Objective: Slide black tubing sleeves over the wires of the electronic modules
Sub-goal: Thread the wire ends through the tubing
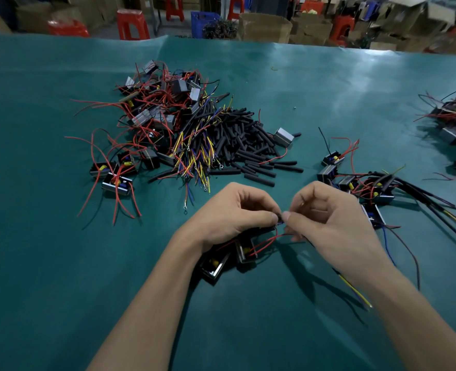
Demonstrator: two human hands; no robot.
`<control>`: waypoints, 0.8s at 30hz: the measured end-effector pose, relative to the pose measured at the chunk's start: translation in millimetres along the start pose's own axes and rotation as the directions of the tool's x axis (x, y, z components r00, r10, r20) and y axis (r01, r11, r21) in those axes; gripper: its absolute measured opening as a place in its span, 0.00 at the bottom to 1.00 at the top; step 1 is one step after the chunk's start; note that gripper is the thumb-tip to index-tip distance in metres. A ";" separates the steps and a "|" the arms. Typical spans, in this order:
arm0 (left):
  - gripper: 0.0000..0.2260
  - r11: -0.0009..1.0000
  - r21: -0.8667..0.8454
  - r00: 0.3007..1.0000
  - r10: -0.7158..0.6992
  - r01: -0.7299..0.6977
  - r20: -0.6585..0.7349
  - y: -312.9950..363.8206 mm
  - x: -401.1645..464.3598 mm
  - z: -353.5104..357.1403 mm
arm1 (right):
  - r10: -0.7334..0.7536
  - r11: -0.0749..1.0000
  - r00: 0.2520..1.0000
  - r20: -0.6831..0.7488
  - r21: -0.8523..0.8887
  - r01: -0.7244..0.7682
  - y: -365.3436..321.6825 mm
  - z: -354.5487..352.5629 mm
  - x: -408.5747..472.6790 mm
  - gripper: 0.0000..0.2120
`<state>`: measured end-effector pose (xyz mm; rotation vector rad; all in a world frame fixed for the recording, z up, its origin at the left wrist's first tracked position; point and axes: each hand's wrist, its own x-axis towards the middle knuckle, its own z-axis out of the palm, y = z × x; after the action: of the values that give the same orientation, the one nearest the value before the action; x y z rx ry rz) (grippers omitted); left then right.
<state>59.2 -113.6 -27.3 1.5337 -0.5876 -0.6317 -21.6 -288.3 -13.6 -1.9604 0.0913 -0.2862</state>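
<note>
Bare green mat [60, 263] lies open at near left and between the forearms. Ahead, a heap of black tubing sleeves [251, 145] and a tangle of modules with red wires [152, 113] block the middle. A cluster of sleeved modules [366, 186] crowds the right, with another module pile [454, 116] at far right; an open strip of mat runs between them

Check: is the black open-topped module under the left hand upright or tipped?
Tipped: black open-topped module leans sideways, yellow part facing camera.
</note>
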 end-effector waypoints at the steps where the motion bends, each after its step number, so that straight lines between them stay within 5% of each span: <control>1: 0.04 1.000 0.000 1.000 0.001 -0.001 -0.002 -0.2 -0.1 -0.6 | 0.036 0.997 0.999 0.018 0.075 -0.037 -0.8 -1.0 1.1 0.14; 5: 0.02 1.000 -0.018 1.000 -0.012 0.012 0.003 -0.8 -0.7 -1.8 | 0.096 0.971 0.989 0.115 0.206 -0.119 -2.5 -7.8 7.9 0.13; 24: 0.05 0.999 -0.008 0.999 0.039 -0.039 0.035 -2.5 -1.1 -5.9 | 0.193 0.906 0.901 0.388 0.282 -0.315 -2.7 -25.0 19.8 0.12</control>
<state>62.5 -108.5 -29.6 1.5031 -0.6397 -0.6314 -8.7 -313.5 1.3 -1.6029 0.0627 0.2184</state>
